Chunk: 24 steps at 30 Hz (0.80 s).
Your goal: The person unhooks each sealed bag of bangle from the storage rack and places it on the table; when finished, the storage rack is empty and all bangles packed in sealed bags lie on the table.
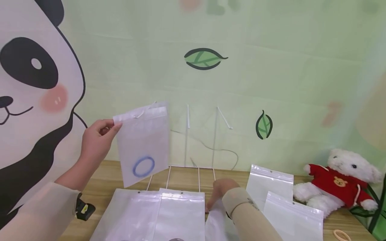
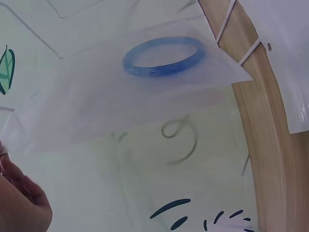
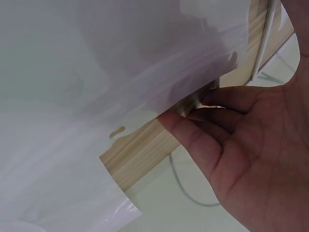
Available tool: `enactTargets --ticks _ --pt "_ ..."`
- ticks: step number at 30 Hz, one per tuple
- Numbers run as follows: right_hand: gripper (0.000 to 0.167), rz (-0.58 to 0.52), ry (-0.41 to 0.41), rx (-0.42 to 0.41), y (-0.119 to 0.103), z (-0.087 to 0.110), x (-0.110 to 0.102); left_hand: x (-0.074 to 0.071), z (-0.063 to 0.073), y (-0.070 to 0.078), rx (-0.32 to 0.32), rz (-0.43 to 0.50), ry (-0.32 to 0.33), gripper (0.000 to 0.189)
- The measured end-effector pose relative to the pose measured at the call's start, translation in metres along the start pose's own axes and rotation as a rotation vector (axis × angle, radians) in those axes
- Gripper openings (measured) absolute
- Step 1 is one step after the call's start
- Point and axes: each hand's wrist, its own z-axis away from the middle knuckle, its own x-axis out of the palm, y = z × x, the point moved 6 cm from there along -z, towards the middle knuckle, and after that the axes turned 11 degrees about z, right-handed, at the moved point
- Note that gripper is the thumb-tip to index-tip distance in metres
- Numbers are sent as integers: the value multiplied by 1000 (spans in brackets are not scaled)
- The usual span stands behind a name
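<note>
My left hand [image 1: 98, 137] pinches the upper left corner of a white zip bag [image 1: 141, 137] with a blue bangle [image 1: 143, 166] inside. A white hook end [image 1: 139, 115] shows at the top of this bag, which hangs tilted before the wall. In the left wrist view the bangle [image 2: 164, 56] shows through the frosted side. My right hand [image 1: 223, 190] is low at the table, its fingers pinching the top edge of another white zip bag [image 1: 217, 221]. In the right wrist view, the bag [image 3: 159, 63] partly hides the fingertips [image 3: 169, 118].
White zip bags [image 1: 129, 207] lie along the table's front, with others [image 1: 271, 184] to the right. A thin white rack [image 1: 187, 134] with bare hooks stands against the printed wall cloth. A plush bear [image 1: 337, 180] in red sits at right, near a tan ring [image 1: 341, 235].
</note>
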Motion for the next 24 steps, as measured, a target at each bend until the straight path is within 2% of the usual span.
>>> enactTargets --ticks 3,10,16,24 --pt "81 -13 0 2 1 -1 2 -3 4 2 -6 31 -20 43" --pt "85 -33 -3 1 3 -6 4 -9 13 8 -18 134 -18 29" --pt "80 -16 -19 -4 0 0 1 -14 18 11 -11 169 -10 26" --pt "85 -24 -22 -2 1 -1 3 -21 20 13 -3 212 21 15"
